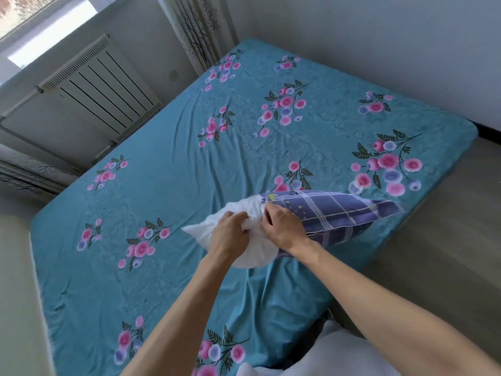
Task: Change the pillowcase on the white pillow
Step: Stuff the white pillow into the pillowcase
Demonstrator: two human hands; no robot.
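1. Head view shows the white pillow [252, 240] partly inside the purple checked pillowcase [336, 213]. Both lie on the bed [162, 172], near the edge closest to the person.
2. Whether the case is coming off or going on cannot be told from this moment alone. About half the pillow sticks out of the open mouth, so the step in hand is working the case along the pillow.
3. The left hand [230, 229] has its fingers curled into the bunched white filling, gripping the exposed end of the pillow.
4. The right hand [282, 226] sits at the mouth of the case, fingers bent and pinching the fabric hem where purple meets white.
5. The next move probably calls for the two hands to pull against each other, one holding the pillow steady, the other sliding the cloth, without letting the soft filling bunch at the opening.
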